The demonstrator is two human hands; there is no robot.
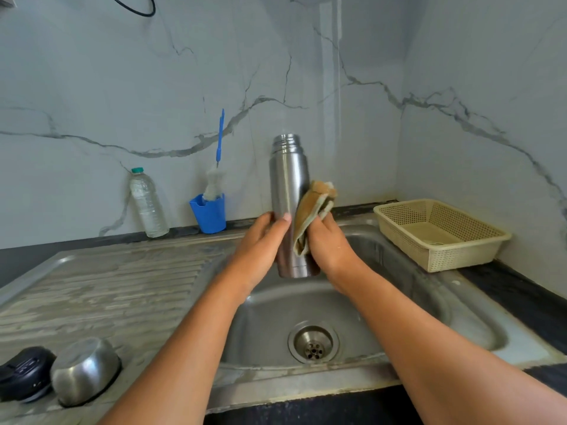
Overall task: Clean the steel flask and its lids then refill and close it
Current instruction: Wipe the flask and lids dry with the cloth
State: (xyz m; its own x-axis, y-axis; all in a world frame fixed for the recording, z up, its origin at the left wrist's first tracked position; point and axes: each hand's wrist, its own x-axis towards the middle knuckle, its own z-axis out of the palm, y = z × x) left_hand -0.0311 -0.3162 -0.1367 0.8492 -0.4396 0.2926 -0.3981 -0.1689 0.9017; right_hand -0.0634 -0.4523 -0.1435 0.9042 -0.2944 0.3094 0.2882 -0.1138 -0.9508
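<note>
My left hand grips the upright, uncapped steel flask above the sink; my right hand clutches a cloth against it.

The person's left forearm and right forearm are both bare along their whole visible length, from the bottom edge of the view up to the wrists. In the wide-angle view they look long and smooth, broad at the bottom and tapering toward the wrists. The left hand is bare too, its thumbnail short, rounded and pale. The right hand is likewise bare, with a small pale speck on its back; what the speck is cannot be told.
</note>
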